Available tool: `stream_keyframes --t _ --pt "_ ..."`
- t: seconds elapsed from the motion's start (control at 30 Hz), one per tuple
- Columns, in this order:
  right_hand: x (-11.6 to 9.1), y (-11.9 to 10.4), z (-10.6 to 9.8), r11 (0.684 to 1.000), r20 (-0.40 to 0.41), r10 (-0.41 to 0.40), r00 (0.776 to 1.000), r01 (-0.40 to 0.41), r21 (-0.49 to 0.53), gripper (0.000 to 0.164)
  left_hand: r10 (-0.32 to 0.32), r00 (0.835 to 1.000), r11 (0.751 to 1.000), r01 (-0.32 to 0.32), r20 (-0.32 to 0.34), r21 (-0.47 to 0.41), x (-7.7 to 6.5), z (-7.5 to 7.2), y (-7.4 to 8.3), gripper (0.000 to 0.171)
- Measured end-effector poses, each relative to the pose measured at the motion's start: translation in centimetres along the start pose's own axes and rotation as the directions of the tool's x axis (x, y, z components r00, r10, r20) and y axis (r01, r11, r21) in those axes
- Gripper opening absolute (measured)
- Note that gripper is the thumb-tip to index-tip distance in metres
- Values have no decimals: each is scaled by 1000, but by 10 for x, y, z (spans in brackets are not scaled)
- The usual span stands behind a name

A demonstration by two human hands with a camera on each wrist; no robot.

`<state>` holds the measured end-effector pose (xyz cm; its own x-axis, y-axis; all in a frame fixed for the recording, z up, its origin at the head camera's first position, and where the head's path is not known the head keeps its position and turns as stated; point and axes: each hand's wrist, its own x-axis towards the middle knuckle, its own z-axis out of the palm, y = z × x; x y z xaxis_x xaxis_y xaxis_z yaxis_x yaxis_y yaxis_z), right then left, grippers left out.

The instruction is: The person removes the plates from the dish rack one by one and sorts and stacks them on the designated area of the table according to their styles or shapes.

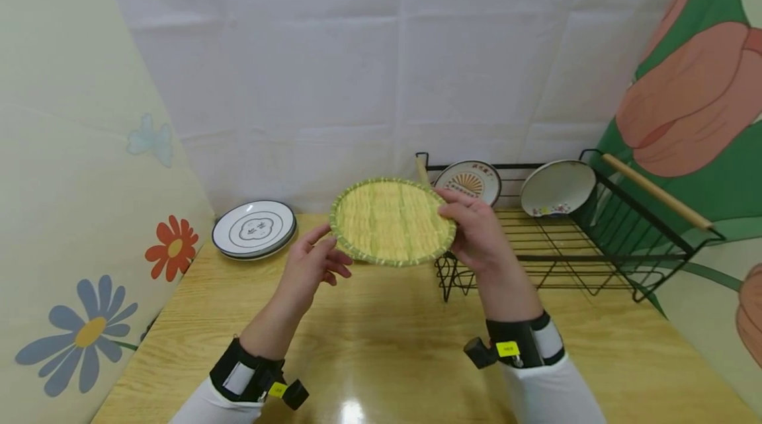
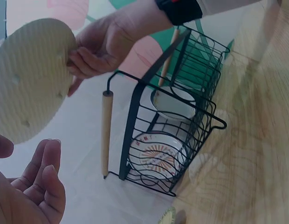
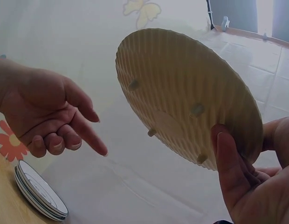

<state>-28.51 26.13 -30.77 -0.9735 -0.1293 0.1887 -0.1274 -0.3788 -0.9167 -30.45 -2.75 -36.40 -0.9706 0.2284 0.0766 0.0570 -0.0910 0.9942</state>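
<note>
Woven disc: the round, flat yellow woven-straw tray with a green stitched rim (image 1: 393, 221) is in the air above the pale wood-grain table (image 1: 381, 358), left of the black wire rack with wooden handles (image 1: 565, 258).
Drop risk: only one side appears supported, so a slackening right-hand pinch could let the far left side dip and the tray slip.
Knock risk: a swing to the right at this height could catch the rim on the rack's near end, or jostle the white round plate with an orange fan print (image 1: 466, 180) leaning there.
Left-side risk: if the left fingers close in unevenly, they could nudge the rim and twist it in the other grip.
Right hand: the right hand (image 1: 478, 232) pinches the tray's right edge, thumb and fingers on opposite faces.
Left hand: the left hand (image 1: 309, 264) has loosely bent, parted fingers beside the tray's left edge; the right wrist view shows a gap between them, so it holds nothing.
Underside: ribbed, with small stubby feet (image 3: 197, 110).
</note>
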Motion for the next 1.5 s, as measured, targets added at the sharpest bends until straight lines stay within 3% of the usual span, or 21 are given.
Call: stream_keyframes --t 0.2,0.43,0.73,1.07,1.27,1.5 --pt "0 7 6 1000 -10 14 1000 -14 -25 53 41 996 998 -37 79 -59 -13 3 16 49" --pt "1 14 14 999 -31 32 999 -33 -42 51 28 989 986 -4 145 -168 -31 3 33 57" --pt "1 24 23 996 -45 55 997 -58 -66 47 72 993 970 -48 94 -238 -36 3 36 57" --pt "0 30 28 994 -47 17 999 -22 -106 45 37 999 950 -40 -13 -310 -33 4 36 59" --pt "0 29 30 984 -84 26 996 -41 -175 44 30 997 950 -50 -70 -309 -31 5 36 62" --pt "0 28 30 980 -65 10 998 -22 -196 44 52 995 951 -74 -80 -300 -29 5 36 62"
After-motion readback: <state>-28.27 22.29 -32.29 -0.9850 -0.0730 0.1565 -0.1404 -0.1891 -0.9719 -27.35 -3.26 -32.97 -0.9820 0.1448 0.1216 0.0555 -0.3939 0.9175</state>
